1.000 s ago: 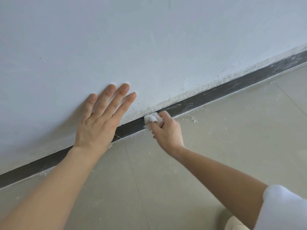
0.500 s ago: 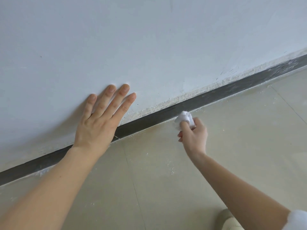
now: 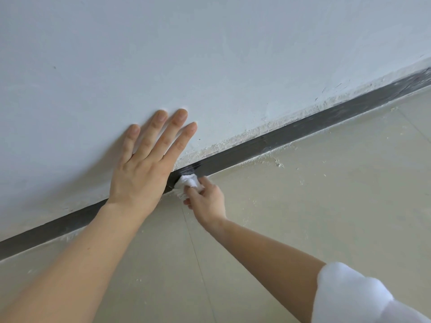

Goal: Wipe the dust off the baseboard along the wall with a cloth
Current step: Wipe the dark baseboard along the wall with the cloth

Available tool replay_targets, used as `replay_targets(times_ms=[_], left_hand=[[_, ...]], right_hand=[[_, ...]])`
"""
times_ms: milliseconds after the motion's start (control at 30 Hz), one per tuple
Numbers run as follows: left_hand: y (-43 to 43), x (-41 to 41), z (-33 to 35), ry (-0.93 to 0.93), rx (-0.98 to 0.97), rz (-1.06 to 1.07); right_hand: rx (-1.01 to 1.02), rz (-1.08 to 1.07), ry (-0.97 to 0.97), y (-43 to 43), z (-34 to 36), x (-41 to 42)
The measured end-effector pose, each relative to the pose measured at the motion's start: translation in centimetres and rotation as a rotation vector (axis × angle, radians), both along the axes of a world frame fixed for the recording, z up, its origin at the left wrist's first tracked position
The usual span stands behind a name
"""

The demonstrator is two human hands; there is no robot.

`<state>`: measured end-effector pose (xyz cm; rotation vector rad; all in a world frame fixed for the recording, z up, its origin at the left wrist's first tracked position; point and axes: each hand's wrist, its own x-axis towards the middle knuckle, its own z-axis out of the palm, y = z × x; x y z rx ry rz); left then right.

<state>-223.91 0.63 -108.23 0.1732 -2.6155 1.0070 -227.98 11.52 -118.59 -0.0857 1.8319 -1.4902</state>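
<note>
The upper part of the view is filled by a pale, matt wall [image 3: 210, 54], whose lower edge is seen to be rough and chipped; below it a beige tiled floor [image 3: 326, 217] is spread across the lower right, and it is crossed by a thin grout line [image 3: 198, 252] running from the wall toward the viewer. Between the two, a dark grey baseboard [image 3: 291, 138] is drawn as a narrow band slanting from lower left to upper right; its far right stretch is streaked with pale dust, while the stretch nearer the middle is seen darker.

A bare forearm is brought in from the lower left; the left hand [image 3: 142, 173] is laid flat against the wall, its fingers straight and slightly spread, nothing being held, and the heel of the palm is seen across the baseboard. A second forearm is brought in from the lower right, its upper part covered by a white sleeve [image 3: 349, 297]; the right hand [image 3: 208, 201] is curled, and a small crumpled white cloth [image 3: 190, 183] is gripped in its fingers.

The cloth is pressed against the baseboard at its foot, where the floor is met, just to the right of the left hand. White crumbs [image 3: 277, 162] are scattered on the floor along the baseboard; they are thickest to the right of the cloth.
</note>
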Motion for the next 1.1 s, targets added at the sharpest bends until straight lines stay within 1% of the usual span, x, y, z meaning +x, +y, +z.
replay_targets(times_ms=[133,300,400,467,500,533,633,667,700,733,800,900,967,1100], left_hand=[[0.1,0.0,-0.1,0.011,0.052,-0.005],[0.2,-0.1,0.1,0.01,0.085,-0.014],[0.7,-0.2,0.0,0.014,0.145,0.002],[1.1,-0.6,-0.4,0.026,0.142,-0.009],[1.4,-1.0,-0.6,0.033,0.123,-0.03],[1.9,-1.6,-1.0,0.042,0.1,-0.061],[3.7,-4.5,-1.6,0.044,0.071,-0.153],[4.3,-5.5,-1.8,0.05,0.064,-0.172],[4.7,-6.5,-2.0,0.064,0.055,-0.186],[5.1,-7.3,-2.1,0.08,0.044,-0.197],[5.6,-8.8,-1.9,0.097,0.011,-0.204],[5.8,-10.0,-1.7,0.123,-0.027,-0.193],[5.6,-10.3,-1.5,0.133,-0.055,-0.193],[5.0,-10.1,-1.2,0.11,-0.065,-0.201]], right_hand=[[-0.017,-0.202,0.041,3.0,0.1,-4.1],[-0.001,-0.323,0.132,7.5,0.1,-10.3],[0.026,-0.5,0.109,9.7,0.7,-13.1],[0.062,-0.592,0.123,11.0,1.5,-14.1],[0.108,-0.563,0.154,11.4,2.0,-14.1],[0.16,-0.485,0.194,11.8,2.1,-13.7],[0.294,-0.095,0.271,11.8,1.9,-11.0],[0.326,0.01,0.282,11.5,1.5,-10.2],[0.351,0.068,0.287,11.1,1.3,-9.7],[0.361,0.077,0.287,10.6,1.1,-9.7],[0.353,0.017,0.274,9.6,0.9,-10.6],[0.34,-0.055,0.316,9.6,1.4,-13.0],[0.332,-0.107,0.344,10.9,1.8,-15.2],[0.338,-0.278,0.357,14.1,2.1,-19.7]])
